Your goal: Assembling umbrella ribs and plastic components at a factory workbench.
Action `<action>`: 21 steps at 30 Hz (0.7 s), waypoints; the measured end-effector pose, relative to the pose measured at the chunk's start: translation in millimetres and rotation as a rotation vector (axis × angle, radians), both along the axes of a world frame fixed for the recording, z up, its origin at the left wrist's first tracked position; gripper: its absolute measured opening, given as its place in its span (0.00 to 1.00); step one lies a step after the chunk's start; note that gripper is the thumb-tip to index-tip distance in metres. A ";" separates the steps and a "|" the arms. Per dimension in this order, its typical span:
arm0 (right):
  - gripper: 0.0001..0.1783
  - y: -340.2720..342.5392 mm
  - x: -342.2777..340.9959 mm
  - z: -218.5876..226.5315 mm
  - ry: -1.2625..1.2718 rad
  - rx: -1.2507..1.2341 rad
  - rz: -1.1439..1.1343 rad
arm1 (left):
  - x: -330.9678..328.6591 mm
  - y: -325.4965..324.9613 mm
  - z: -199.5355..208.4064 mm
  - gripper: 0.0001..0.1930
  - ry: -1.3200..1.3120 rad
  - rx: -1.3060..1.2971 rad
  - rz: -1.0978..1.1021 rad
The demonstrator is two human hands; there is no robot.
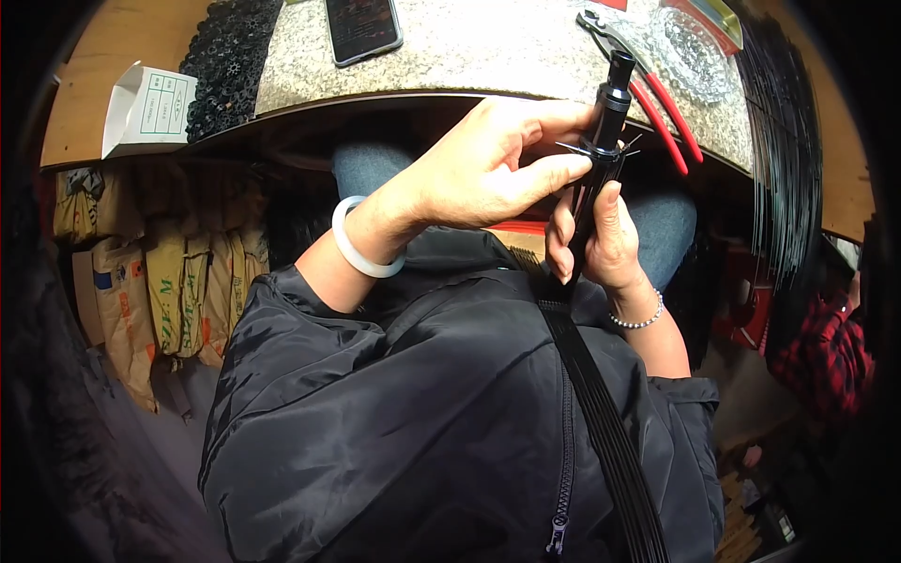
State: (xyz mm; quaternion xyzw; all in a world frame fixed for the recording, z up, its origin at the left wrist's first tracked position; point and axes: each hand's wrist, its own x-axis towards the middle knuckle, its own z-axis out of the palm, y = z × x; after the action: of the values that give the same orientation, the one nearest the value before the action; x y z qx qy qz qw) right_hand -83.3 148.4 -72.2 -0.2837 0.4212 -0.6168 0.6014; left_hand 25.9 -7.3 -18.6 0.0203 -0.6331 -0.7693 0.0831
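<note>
A black umbrella frame (613,114) stands tilted between my hands, its tube end pointing to the table. Its long bundle of thin black ribs (610,436) runs down over my jacket. My left hand (502,164), with a white bangle at the wrist, pinches around the ring-shaped collar (601,153), where short thin spokes stick out sideways. Below the collar, my right hand (615,242) is closed around the ribs; a beaded bracelet is on that wrist. Part of the frame is hidden behind the fingers.
Pliers with red handles (668,122) lie on the table near the frame's tip, beside clear plastic (694,56). A phone (364,30), small black parts (225,70) and a white box (155,108) lie leftward. Thin dark rods (788,159) overhang the right edge. Sacks (169,291) stand below left.
</note>
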 end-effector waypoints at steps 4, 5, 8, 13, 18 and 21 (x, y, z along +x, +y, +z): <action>0.36 -0.8 0.6 -1.5 0.058 -0.062 0.026 | 0.0 -1.1 3.9 0.20 -0.043 0.068 -0.022; 0.36 -1.0 1.2 -0.4 0.057 -0.049 0.023 | -1.2 -2.1 1.4 0.20 -0.016 0.062 -0.012; 0.37 0.9 -0.8 -1.6 0.022 -0.034 0.032 | -2.9 -1.3 -2.4 0.20 0.035 0.032 0.019; 0.38 1.5 -0.4 0.2 -0.021 -0.036 0.045 | -2.4 2.2 -2.5 0.19 0.096 -0.001 0.079; 0.38 3.0 0.7 -1.0 -0.022 -0.048 0.047 | 0.4 6.9 -4.8 0.19 0.093 0.010 0.101; 0.36 1.7 1.1 -1.5 0.063 -0.091 0.052 | -0.9 7.9 -10.9 0.19 0.170 -0.011 0.136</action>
State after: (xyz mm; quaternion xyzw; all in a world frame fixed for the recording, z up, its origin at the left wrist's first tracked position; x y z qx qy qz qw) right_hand -82.2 150.1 -73.7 -0.3406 0.4039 -0.6104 0.5901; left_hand 25.0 0.7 -29.4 -0.0024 -0.6251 -0.7575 0.1885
